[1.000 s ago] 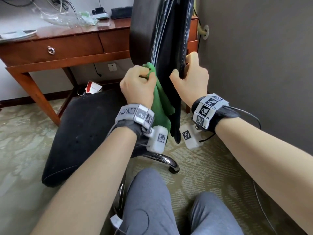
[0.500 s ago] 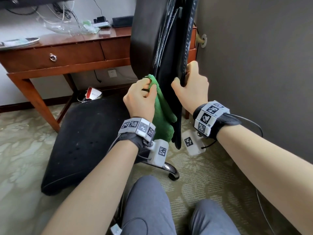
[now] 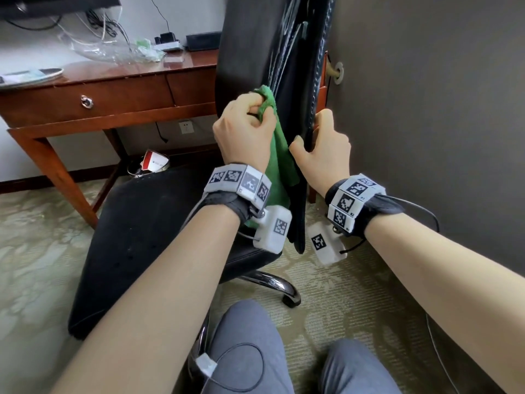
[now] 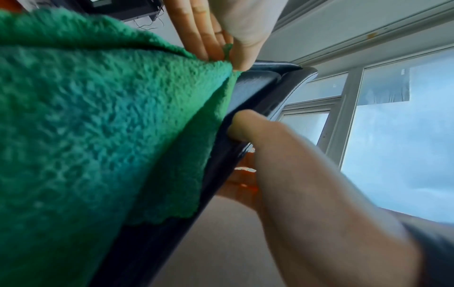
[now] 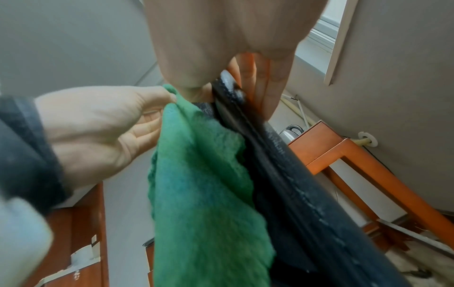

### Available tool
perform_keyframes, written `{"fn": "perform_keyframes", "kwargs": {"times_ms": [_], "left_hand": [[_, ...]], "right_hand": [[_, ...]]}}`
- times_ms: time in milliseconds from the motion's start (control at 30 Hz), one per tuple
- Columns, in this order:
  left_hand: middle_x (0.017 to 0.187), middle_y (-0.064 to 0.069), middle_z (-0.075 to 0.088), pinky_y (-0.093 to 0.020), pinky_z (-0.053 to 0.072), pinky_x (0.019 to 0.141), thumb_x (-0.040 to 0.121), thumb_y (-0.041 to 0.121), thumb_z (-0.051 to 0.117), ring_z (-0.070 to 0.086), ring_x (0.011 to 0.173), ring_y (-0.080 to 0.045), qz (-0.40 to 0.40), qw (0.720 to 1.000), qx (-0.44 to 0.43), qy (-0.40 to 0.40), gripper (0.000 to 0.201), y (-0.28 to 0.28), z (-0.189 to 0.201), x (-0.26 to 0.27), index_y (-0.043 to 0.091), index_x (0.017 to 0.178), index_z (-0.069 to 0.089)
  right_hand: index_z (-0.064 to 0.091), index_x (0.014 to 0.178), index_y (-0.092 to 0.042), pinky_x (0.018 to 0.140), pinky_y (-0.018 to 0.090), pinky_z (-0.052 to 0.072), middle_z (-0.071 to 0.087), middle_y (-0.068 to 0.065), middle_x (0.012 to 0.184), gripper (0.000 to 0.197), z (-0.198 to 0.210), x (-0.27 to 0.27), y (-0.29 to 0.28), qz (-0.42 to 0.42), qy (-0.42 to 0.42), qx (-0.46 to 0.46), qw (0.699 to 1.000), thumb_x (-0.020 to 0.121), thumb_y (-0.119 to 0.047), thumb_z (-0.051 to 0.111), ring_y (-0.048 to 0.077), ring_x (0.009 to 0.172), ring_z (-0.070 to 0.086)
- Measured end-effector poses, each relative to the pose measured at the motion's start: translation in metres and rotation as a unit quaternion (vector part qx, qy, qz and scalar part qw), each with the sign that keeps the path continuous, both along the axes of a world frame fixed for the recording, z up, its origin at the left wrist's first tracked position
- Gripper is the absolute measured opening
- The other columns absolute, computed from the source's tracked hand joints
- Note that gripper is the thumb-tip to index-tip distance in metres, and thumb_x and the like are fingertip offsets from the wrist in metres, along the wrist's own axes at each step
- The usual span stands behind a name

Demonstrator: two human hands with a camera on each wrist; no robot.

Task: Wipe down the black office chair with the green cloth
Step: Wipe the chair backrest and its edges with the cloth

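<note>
Far left: a wooden desk [image 3: 119, 106] with a drawer and round pull, a flat dish on its top beside crumpled clear plastic [image 3: 113, 49] and trailing cables. Below, against the skirting, a small waste bin [image 3: 149, 166] with a red-and-white pack in it, standing on patterned carpet [image 3: 34, 251].

Toward the middle: the black office chair [image 3: 255, 46], tipped so that the seat pad [image 3: 136, 237] slants down toward the lower left and the backrest rises upright, edge-on to the head camera. A chrome base leg [image 3: 272, 282] showing beneath the seat.

Next, the left hand [image 3: 244, 135], fingers curled tight around the bunched top of the green cloth [image 3: 279, 166], pinching it against the left face of the backrest; the rest of the cloth hanging down along that face to the wrist camera. In the left wrist view, the cloth [image 4: 98, 126] filling most of the frame, lying flat on the dark padding.

Just right of it, the right hand [image 3: 324, 152], thumb on the near side and fingers wrapped behind, gripping the stitched rear edge of the backrest; seen too from the right wrist camera [image 5: 221, 38], clamped over the black edge [image 5: 282, 165].

Far right: a plain grey wall [image 3: 426, 109] with a round fitting [image 3: 336, 72] on it, near the desk's end.
</note>
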State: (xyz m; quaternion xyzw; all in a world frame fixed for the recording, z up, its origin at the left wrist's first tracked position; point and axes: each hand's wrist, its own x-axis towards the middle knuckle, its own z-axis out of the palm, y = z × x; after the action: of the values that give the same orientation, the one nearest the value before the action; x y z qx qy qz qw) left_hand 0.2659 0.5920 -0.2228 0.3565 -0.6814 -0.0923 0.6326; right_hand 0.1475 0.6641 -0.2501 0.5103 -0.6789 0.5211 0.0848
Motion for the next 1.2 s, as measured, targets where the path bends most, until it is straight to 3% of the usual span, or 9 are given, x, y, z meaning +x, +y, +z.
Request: {"fn": "perform_keyframes", "kwargs": {"times_ms": [167,267,367,467,633,833,933,1067,1200], "left_hand": [[0.071,0.004,0.067,0.008,0.020,0.081,0.085,0.027,0.072,0.056,0.062,-0.005,0.026,0.999,0.032,-0.022,0.012,0.007,-0.035,0.011,0.020,0.094,0.073],[0.074,0.005,0.068,0.006,0.025,0.080,0.085,0.030,0.071,0.058,0.064,-0.005,0.027,0.998,0.049,-0.032,0.013,0.008,-0.028,0.012,0.021,0.094,0.073],[0.072,0.005,0.068,-0.012,0.043,0.079,0.082,0.029,0.071,0.061,0.064,-0.008,0.011,0.999,0.035,-0.040,0.011,0.007,-0.008,0.010,0.023,0.090,0.074],[0.071,0.003,0.071,-0.024,0.050,0.076,0.078,0.028,0.072,0.066,0.068,-0.012,0.006,0.999,-0.002,-0.035,0.011,0.003,0.023,0.001,0.022,0.086,0.076],[0.073,0.007,0.073,-0.006,0.039,0.070,0.076,0.026,0.073,0.067,0.070,-0.005,-0.006,1.000,-0.015,-0.026,0.012,-0.002,0.053,-0.011,0.021,0.086,0.077],[0.076,0.004,0.071,-0.021,0.048,0.080,0.081,0.032,0.070,0.067,0.071,-0.012,0.008,0.999,0.009,-0.050,0.014,-0.002,0.015,0.001,0.025,0.092,0.075],[0.078,0.004,0.071,-0.035,0.053,0.083,0.082,0.034,0.070,0.068,0.073,-0.015,0.006,0.998,0.031,-0.061,0.015,-0.002,0.005,0.006,0.025,0.092,0.075],[0.079,0.002,0.072,-0.035,0.054,0.081,0.080,0.030,0.072,0.068,0.076,-0.015,0.009,0.998,0.028,-0.059,0.013,0.000,0.021,-0.001,0.023,0.090,0.076],[0.081,0.007,0.075,-0.028,0.054,0.079,0.079,0.028,0.072,0.069,0.080,-0.011,0.014,0.998,0.009,-0.052,0.013,0.002,0.058,-0.013,0.023,0.090,0.077]], "right_hand": [[0.036,0.094,-0.019,0.057,0.031,0.041,0.055,-0.002,0.067,0.025,0.001,-0.001,0.002,0.010,-0.004,0.011,1.000,0.086,-0.030,0.056,0.020,0.061,0.054],[0.035,0.095,-0.018,0.055,0.031,0.040,0.056,0.000,0.069,0.025,0.001,0.000,0.001,0.006,-0.012,0.020,1.000,0.086,-0.031,0.055,0.022,0.063,0.055],[0.036,0.095,-0.017,0.058,0.032,0.041,0.055,-0.001,0.068,0.025,0.002,0.000,0.000,0.009,-0.018,0.013,1.000,0.086,-0.030,0.055,0.021,0.063,0.054],[0.037,0.096,-0.017,0.059,0.033,0.043,0.057,-0.002,0.069,0.025,0.002,0.000,-0.001,0.005,-0.010,0.011,1.000,0.086,-0.030,0.056,0.020,0.062,0.055],[0.040,0.099,-0.015,0.065,0.042,0.053,0.061,0.004,0.073,0.026,0.005,-0.003,0.001,0.011,-0.006,0.025,1.000,0.085,-0.030,0.056,0.024,0.066,0.059],[0.043,0.106,-0.017,0.067,0.039,0.051,0.061,0.001,0.077,0.037,0.030,-0.007,0.002,-0.023,0.040,0.039,0.998,0.087,-0.047,0.052,0.027,0.072,0.058],[0.039,0.108,-0.012,0.066,0.038,0.045,0.054,0.004,0.080,0.037,0.049,-0.005,-0.004,-0.043,0.052,0.057,0.996,0.091,-0.044,0.050,0.030,0.074,0.052],[0.038,0.113,-0.008,0.071,0.042,0.047,0.058,0.014,0.089,0.034,0.053,-0.006,-0.005,-0.031,0.052,0.062,0.996,0.094,-0.035,0.048,0.036,0.080,0.053],[0.038,0.112,-0.008,0.072,0.045,0.049,0.053,0.009,0.083,0.031,0.053,-0.004,-0.003,-0.025,0.055,0.051,0.997,0.094,-0.030,0.049,0.038,0.081,0.056]]}}
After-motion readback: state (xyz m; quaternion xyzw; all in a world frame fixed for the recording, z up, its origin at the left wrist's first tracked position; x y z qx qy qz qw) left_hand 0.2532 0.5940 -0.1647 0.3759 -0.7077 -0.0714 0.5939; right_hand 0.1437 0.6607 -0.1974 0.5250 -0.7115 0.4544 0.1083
